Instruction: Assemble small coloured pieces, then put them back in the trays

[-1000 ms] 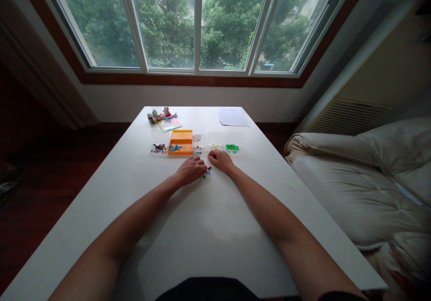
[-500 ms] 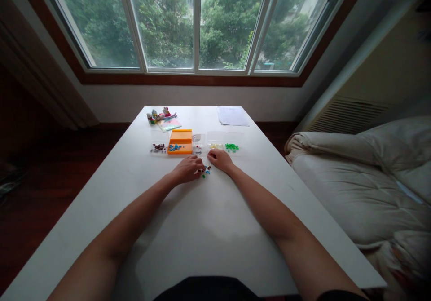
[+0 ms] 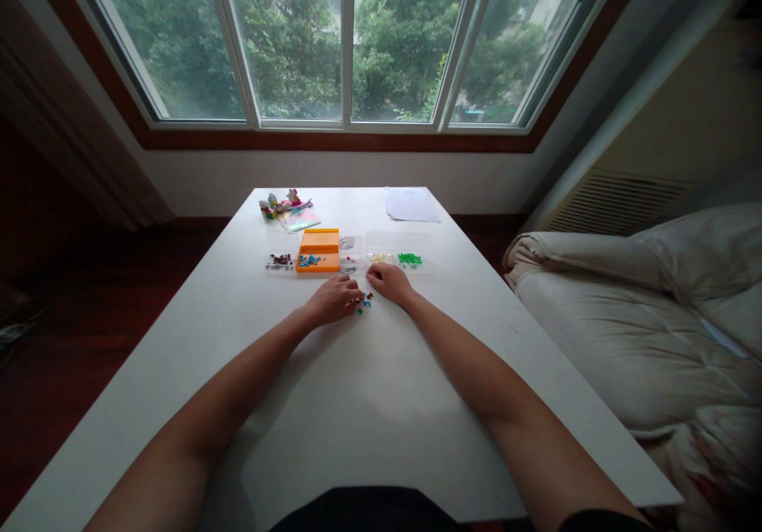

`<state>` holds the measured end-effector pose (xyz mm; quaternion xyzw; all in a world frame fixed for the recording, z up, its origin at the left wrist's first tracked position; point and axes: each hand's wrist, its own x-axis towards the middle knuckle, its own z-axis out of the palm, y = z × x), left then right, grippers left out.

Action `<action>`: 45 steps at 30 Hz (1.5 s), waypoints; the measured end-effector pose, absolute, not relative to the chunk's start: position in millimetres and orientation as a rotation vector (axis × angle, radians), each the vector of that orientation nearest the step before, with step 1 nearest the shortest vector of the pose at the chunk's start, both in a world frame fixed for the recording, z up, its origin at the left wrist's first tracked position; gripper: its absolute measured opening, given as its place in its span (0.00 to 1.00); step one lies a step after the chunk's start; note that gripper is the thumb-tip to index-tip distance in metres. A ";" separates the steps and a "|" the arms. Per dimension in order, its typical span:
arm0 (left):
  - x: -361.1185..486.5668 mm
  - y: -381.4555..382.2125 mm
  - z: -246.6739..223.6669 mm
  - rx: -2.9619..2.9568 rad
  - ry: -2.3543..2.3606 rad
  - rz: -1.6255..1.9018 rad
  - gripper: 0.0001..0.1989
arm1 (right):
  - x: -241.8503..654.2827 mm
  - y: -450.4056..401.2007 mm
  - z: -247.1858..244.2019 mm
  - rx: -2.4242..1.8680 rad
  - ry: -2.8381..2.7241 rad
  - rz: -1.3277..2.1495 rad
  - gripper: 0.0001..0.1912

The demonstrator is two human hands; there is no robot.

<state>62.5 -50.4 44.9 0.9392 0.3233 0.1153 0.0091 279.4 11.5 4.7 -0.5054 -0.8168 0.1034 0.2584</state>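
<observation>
My left hand rests low over the white table, its bent fingers slightly apart at a small pile of mixed-colour pieces. Blue, brown and green show in that pile; the fingertips cover part of it. To the right, my right hand lies with its fingers curled in, just in front of a clear box. Whether it holds a tiny piece is hidden. Green pieces and pale yellow pieces are in the clear box. An orange box with its lid up holds blue pieces.
Dark brown pieces lie in a clear tray left of the orange box. Small colourful figures and a shiny card are at the table's far left. White paper lies far right. A sofa stands right of the table.
Both hands stay in nearly the same place. Any finger movement is too small to make out, and the boxes have not moved.
</observation>
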 end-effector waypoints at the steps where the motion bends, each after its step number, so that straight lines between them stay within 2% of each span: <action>1: 62.8 -50.5 45.0 2.937 1.010 0.364 0.10 | 279.5 11.5 4.6 -1.369 -2.216 0.283 0.06; 35: 66.7 -52.9 44.8 2.881 0.992 0.433 0.06 | 280.0 11.8 3.0 -1.364 -2.212 0.287 0.06; 41: 79.2 -64.5 53.0 2.822 0.912 0.488 0.08 | 279.3 8.8 7.0 -1.373 -2.204 0.298 0.06; 45: 93.7 -76.6 53.5 2.866 0.809 0.394 0.09 | 279.5 8.4 7.8 -1.395 -2.205 0.306 0.06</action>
